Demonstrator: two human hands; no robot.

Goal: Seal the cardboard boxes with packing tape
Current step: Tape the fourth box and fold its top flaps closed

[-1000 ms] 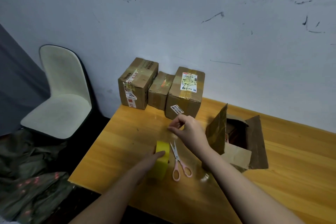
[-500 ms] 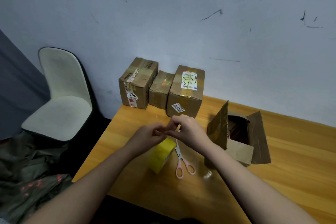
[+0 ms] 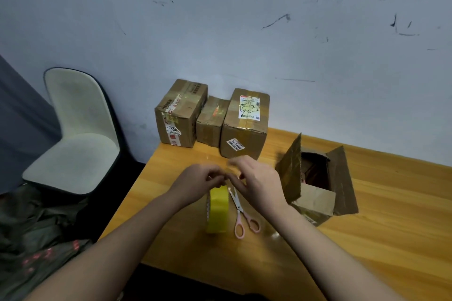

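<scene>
against a scuffed wall, a desk [image 3: 367, 203] held an unsealed box [image 3: 315, 200]. left hand [image 3: 198, 178] and right hand [image 3: 256, 178] pinched at the tape roll [image 3: 217, 210], apparently freeing its end; scissors [image 3: 242, 212] lay beside it. next, likely closing the flaps.

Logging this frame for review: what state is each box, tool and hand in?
Open box: flaps up, unsealed.
Three boxes: taped shut, by the wall.
Tape roll: on edge.
Scissors: closed, flat on table.
Left hand: fingers curled above roll.
Right hand: fingers blurred.
</scene>
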